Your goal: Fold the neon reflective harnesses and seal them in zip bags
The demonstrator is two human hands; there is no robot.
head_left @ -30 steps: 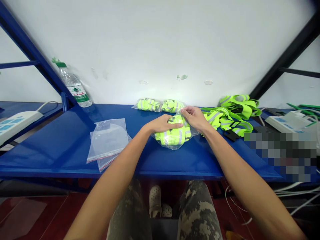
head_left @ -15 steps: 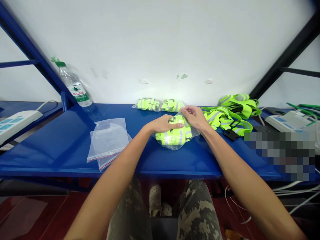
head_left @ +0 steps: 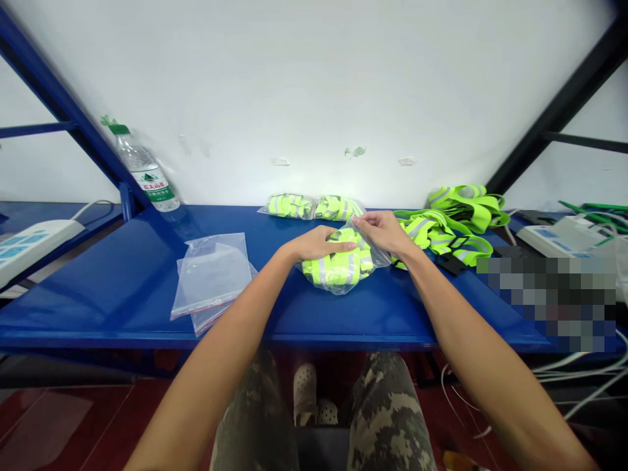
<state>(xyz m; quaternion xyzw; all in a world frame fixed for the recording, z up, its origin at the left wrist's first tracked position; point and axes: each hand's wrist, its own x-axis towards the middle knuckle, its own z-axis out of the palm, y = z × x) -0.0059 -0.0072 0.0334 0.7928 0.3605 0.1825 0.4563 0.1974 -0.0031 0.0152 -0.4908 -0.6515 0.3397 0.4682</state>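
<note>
A clear plastic bag (head_left: 338, 268) with a folded yellow-green reflective strap inside lies on the blue table in front of me. My left hand (head_left: 321, 243) grips its left side, thumb across the top and the other fingers hidden behind. At the bag's upper right edge, my right hand (head_left: 380, 229) pinches the plastic between thumb and fingers. Two filled bags, a left one (head_left: 289, 205) and a right one (head_left: 337, 207), lie behind it near the wall. Loose reflective straps (head_left: 471, 206) with black buckles are heaped right of my right hand.
Several flat clear zip bags (head_left: 213, 275) lie on the table (head_left: 122, 288) at left. A water bottle (head_left: 152, 176) leans near the wall. White power strips, one at left (head_left: 36, 245), sit at both sides. Cables (head_left: 569, 373) hang at lower right.
Hardly anything differs. Both hands keep their hold on the bag, and my right hand has shifted very slightly left along its edge. The view has moved a little.
</note>
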